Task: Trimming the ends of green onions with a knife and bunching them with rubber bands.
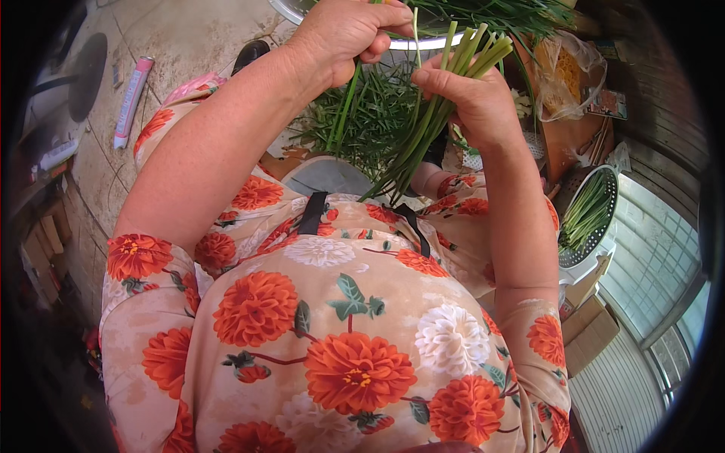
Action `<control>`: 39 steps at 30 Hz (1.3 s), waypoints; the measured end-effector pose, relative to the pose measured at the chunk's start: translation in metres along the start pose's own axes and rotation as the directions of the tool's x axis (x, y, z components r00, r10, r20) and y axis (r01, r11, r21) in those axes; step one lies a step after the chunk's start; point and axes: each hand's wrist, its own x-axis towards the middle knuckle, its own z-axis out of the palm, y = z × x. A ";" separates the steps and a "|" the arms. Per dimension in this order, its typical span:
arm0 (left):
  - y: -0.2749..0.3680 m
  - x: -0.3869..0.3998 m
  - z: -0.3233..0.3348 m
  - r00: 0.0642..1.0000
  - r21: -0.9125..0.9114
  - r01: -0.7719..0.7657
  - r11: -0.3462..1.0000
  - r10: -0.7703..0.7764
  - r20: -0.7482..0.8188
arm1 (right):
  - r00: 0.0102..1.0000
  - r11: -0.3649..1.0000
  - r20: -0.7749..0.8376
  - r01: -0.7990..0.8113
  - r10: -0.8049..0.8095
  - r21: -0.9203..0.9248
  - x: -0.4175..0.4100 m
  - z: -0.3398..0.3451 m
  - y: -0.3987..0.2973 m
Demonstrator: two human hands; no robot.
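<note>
My right hand [473, 96] grips a bundle of garlic chives [430, 127], pale stem ends up and green leaves hanging towards my lap. One thin pale stem [416, 37] sticks up apart from the bundle, at my right thumb. To the left and slightly farther out is my left hand [345, 39], its fingers curled, with a few green blades [348, 102] trailing below the palm. Whether its fingertips touch the thin stem is hard to tell. Beneath both hands lies a heap of loose green leaves [379, 93].
Beyond my hands a metal basin [439, 43] holds more long greens. On the right are a clear plastic bag [558, 73], a perforated colander [606, 226] with trimmed chives [589, 212] and a cardboard box [592, 337]. A pink tube [134, 102] lies on the tiled floor at left.
</note>
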 end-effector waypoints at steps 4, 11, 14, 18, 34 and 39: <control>0.000 0.005 -0.005 0.992 -0.111 -0.107 0.988 0.098 -0.081 | 1.000 0.999 0.015 -0.002 0.002 -0.032 -0.004 -0.002 -0.001; 0.001 0.010 -0.021 0.974 -0.051 -0.180 0.982 0.171 -0.150 | 0.999 0.997 0.043 -0.015 0.012 0.071 -0.009 -0.007 -0.005; -0.005 0.030 -0.051 0.958 0.108 -0.225 0.968 0.240 -0.155 | 0.997 0.994 0.060 0.040 -0.046 0.102 -0.012 -0.008 -0.003; 0.002 0.004 -0.036 0.999 0.658 -0.025 0.753 0.038 -0.006 | 0.996 0.996 0.081 -0.035 0.028 0.086 -0.016 -0.014 -0.008; -0.012 0.000 -0.013 0.978 0.299 -0.127 0.946 0.069 0.195 | 0.989 0.995 0.106 -0.105 0.104 -0.003 -0.005 -0.004 -0.003; -0.019 -0.007 -0.003 0.967 0.349 -0.101 0.932 0.010 0.253 | 0.993 0.997 0.110 -0.041 0.034 0.062 0.006 -0.006 0.015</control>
